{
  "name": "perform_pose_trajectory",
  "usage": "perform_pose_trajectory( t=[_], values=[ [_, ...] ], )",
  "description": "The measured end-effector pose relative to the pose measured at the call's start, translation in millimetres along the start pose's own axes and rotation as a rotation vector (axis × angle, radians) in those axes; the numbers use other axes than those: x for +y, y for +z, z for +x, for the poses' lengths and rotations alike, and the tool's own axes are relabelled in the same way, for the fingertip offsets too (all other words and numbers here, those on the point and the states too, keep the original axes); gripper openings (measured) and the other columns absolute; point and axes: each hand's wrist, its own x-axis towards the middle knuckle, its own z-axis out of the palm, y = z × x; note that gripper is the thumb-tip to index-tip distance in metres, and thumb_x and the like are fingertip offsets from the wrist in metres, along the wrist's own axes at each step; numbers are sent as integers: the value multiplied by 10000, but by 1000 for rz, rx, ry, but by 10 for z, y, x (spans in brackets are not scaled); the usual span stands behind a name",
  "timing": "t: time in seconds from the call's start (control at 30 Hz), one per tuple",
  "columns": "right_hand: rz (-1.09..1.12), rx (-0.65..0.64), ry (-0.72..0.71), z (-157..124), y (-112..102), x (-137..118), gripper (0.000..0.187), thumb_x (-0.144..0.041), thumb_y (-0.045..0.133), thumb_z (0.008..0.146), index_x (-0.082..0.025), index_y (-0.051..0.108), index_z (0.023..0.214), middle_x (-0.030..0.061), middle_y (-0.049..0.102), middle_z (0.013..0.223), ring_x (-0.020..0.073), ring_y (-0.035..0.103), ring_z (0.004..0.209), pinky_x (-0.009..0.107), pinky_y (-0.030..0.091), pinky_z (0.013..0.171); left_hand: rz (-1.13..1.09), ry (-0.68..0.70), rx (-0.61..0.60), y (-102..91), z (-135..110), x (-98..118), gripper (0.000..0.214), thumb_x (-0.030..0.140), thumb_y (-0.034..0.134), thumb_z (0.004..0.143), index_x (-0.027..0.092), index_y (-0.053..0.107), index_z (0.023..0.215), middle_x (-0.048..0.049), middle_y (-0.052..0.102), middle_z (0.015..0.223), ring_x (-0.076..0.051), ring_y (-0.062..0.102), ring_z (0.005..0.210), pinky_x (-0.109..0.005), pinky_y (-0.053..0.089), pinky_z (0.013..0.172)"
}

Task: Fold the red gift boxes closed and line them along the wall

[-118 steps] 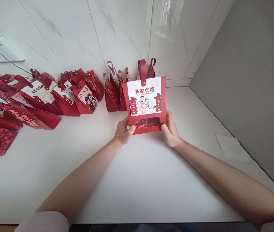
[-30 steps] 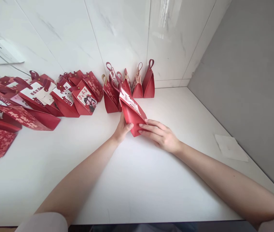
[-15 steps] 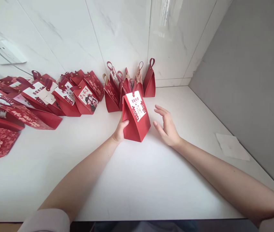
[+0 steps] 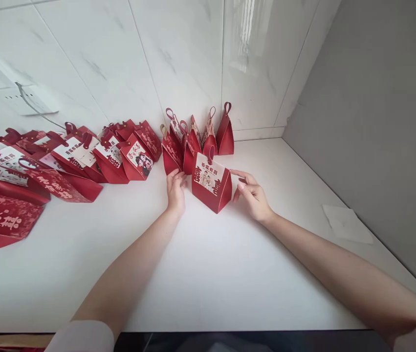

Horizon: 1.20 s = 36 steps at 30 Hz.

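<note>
A pale, marble-patterned tile wall [image 4: 182, 54] rises at the far side of a white table [image 4: 211, 278]. At far left a grey cable [image 4: 20, 92] is plugged into a wall socket [image 4: 41, 101]. Below it, many red gift bags [image 4: 63, 188] crowd the left of the table, most leaning or lying tilted, some with white printed cards. Right of them is the left hand [image 4: 176, 192], its fingers loosely curled and holding nothing, near the far bag cluster [image 4: 193, 146]; whether it touches a bag I cannot tell. That cluster stands upright by the wall, strap loops up. Just in front, a red bag with a couple printed on its card [image 4: 212, 187] stands upright between the hands. At its right end is the right hand [image 4: 254, 199], thumb and fingers slightly apart, gripping nothing; fingertip contact is unclear. Farther right lies a white sheet [image 4: 347, 225], beside a grey panel [image 4: 380, 112]
</note>
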Motion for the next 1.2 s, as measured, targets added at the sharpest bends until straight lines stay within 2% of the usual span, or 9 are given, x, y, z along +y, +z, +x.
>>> perform_pose_trajectory(
  t=[0.17,0.3,0.4,0.5,0.63,0.73,0.83,1.07,1.2],
  values=[
    [246,-102,126,-54,49,-60,534,-569,462,945,-188,629,611,95,739,935,216,695,867,347,531,794,-41,-18,-7,-47,27,27,352,478,463,868,203,545,1071,-108,639,1115,-198,641,1014,-346,496,864],
    [387,-90,341,-105,92,-106,623,-654,448,907,-190,549,504,55,664,563,147,591,456,285,462,534,112,-119,-107,-136,136,207,496,616,425,869,170,616,973,-121,686,982,-224,670,829,-364,497,754],
    [374,-59,437,-105,122,-96,600,-683,516,851,-189,545,512,58,672,582,138,586,449,269,451,515,257,-177,-215,-206,190,594,713,758,309,840,147,663,940,-157,712,933,-260,682,769,-379,492,702],
    [366,-24,482,-73,129,-30,596,-702,534,825,-188,546,524,72,695,622,139,593,464,264,454,510,369,-77,-468,-190,63,1107,797,792,245,829,174,701,1040,-150,725,1003,-292,690,879,-385,503,730],
    [394,24,541,-34,104,65,594,-708,545,812,-184,553,534,81,714,648,131,587,453,258,447,492,543,139,-769,18,-297,1573,499,652,605,768,223,724,993,-84,734,925,-278,681,884,-366,501,743],
    [407,29,557,-36,80,80,578,-691,553,819,-183,563,543,80,720,660,131,593,464,256,449,494,815,231,-861,231,-431,1663,310,502,795,633,217,676,653,-24,629,582,-218,599,555,-324,428,557],
    [387,13,542,-55,62,58,580,-694,551,819,-186,573,540,80,719,651,136,596,469,259,449,496,1056,218,-833,379,-380,1691,345,348,846,567,211,544,471,6,474,439,-173,472,402,-316,330,478],
    [361,-16,520,-71,50,43,625,-758,515,791,-190,579,539,83,721,666,145,606,476,271,455,511,1001,256,-982,332,-362,1809,338,382,821,595,215,547,488,23,468,438,-141,441,400,-288,304,450],
    [354,-24,534,-72,68,65,593,-726,565,782,-189,583,531,80,711,641,145,599,467,273,453,506,961,263,-870,152,-449,1825,351,351,807,623,222,510,488,17,434,451,-191,531,480,-320,389,493]
  ],
)
